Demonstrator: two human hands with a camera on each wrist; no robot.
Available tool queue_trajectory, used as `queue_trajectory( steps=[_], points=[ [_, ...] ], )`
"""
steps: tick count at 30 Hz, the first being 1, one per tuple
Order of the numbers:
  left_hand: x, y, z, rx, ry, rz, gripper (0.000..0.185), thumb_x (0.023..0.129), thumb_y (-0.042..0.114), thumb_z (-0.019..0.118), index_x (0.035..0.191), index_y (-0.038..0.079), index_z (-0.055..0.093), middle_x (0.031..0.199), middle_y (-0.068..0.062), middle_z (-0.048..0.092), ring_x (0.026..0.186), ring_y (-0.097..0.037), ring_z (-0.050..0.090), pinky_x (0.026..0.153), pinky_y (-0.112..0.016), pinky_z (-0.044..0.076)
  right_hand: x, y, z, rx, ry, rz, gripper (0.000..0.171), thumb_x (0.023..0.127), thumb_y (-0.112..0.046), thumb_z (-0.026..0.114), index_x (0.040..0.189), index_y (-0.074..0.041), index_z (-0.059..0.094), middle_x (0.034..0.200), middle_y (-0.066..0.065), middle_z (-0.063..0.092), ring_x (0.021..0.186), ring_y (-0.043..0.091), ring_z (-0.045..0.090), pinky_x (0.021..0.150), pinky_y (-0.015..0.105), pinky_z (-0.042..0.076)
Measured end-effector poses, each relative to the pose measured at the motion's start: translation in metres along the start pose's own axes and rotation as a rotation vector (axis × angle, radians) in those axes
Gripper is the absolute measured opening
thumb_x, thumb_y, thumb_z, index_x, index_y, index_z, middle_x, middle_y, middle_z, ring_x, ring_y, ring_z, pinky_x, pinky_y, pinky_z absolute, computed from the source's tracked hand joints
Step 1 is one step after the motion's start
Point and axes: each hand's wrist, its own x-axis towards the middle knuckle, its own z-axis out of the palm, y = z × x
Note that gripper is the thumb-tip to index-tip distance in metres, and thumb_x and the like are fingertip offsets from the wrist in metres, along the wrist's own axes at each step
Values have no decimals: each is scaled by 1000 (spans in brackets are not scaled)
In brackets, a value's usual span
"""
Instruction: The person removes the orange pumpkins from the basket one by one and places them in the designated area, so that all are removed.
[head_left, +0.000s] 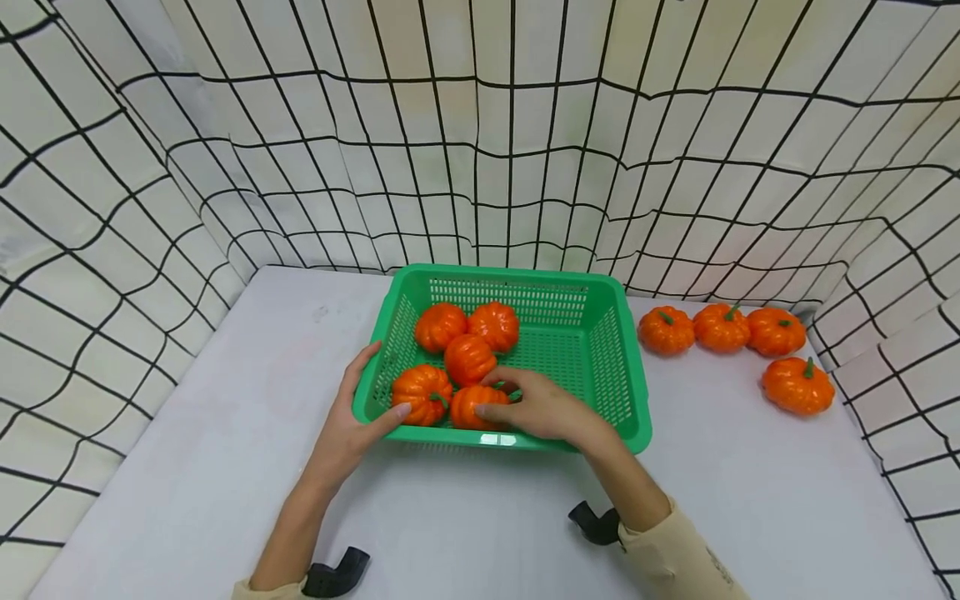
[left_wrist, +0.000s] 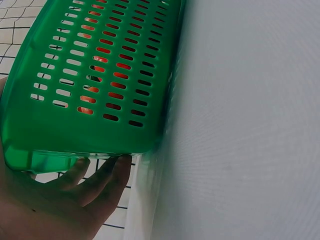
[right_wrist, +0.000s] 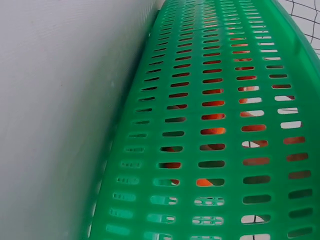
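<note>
A green plastic basket (head_left: 611, 367) with slotted walls stands on the white table. Five small orange pumpkins are grouped in its left half, among them a front-left pumpkin (head_left: 420, 393) with a green stem. My left hand (head_left: 358, 425) grips the basket's front left corner, thumb over the rim and fingers along the outer side; the left wrist view shows those fingers (left_wrist: 112, 182) against the end wall. Reaching over the front rim, my right hand (head_left: 543, 404) holds the front pumpkin (head_left: 467, 408) between thumb and fingers. The right wrist view has the slotted wall (right_wrist: 210, 120) hiding that hand.
To the right of the basket, three pumpkins stand in a row at the back, one being the middle pumpkin (head_left: 722, 327), and another pumpkin (head_left: 798, 386) lies nearer the right edge. Black-gridded white netting (head_left: 495, 175) encloses the table (head_left: 225, 417) at the back and sides.
</note>
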Motion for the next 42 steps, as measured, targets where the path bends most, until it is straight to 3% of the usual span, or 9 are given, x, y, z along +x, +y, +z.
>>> queue_trajectory(
  steps=[6, 13, 18, 21, 26, 36, 42],
  points=[
    [1, 0, 2, -3, -5, 0, 87, 95, 26, 73, 163, 42, 22, 175, -2, 16, 154, -32, 30, 122, -62, 30, -4, 4, -3, 63, 35, -5, 39, 98, -43, 69, 133, -26, 67, 138, 7, 65, 115, 27, 62, 96, 48, 54],
    [2, 0, 3, 9, -2, 1, 87, 95, 27, 73, 163, 43, 22, 174, -1, 18, 154, -31, 29, 123, -64, 28, -9, 8, -9, 168, 36, -41, 46, 103, -38, 62, 149, -32, 55, 148, 8, 58, 114, 28, 63, 88, 39, 57],
    [3, 0, 3, 14, -1, 7, 86, 95, 27, 73, 163, 43, 23, 174, -1, 17, 155, -32, 29, 122, -65, 28, -13, 9, -14, 169, 81, -56, 44, 105, -37, 59, 148, -31, 56, 151, 4, 57, 124, 29, 57, 98, 46, 53],
    [3, 0, 3, 13, 3, 1, 86, 95, 27, 73, 163, 43, 23, 174, -1, 18, 153, -31, 31, 122, -62, 31, -13, 10, -16, 163, 109, -71, 44, 103, -38, 61, 146, -29, 59, 153, 3, 56, 128, 29, 56, 104, 50, 51],
    [2, 1, 2, 16, 6, -1, 86, 95, 27, 73, 163, 42, 23, 174, -1, 18, 154, -32, 31, 122, -61, 32, -15, 11, -20, 168, 162, -116, 43, 99, -34, 67, 142, -26, 63, 153, 3, 56, 127, 31, 58, 104, 49, 51],
    [0, 0, 0, 19, 12, -1, 86, 95, 27, 73, 163, 43, 23, 174, -2, 18, 154, -31, 29, 122, -64, 29, -25, 17, -29, 225, 299, -221, 42, 92, -27, 78, 133, -24, 69, 136, 4, 60, 124, 28, 58, 102, 51, 56],
    [0, 0, 0, 15, 10, -5, 85, 95, 27, 72, 163, 42, 23, 174, -2, 19, 154, -32, 30, 122, -63, 30, -30, 21, -33, 243, 350, -263, 48, 90, -21, 81, 136, -22, 67, 142, 3, 59, 131, 26, 55, 107, 54, 53]
  ],
)
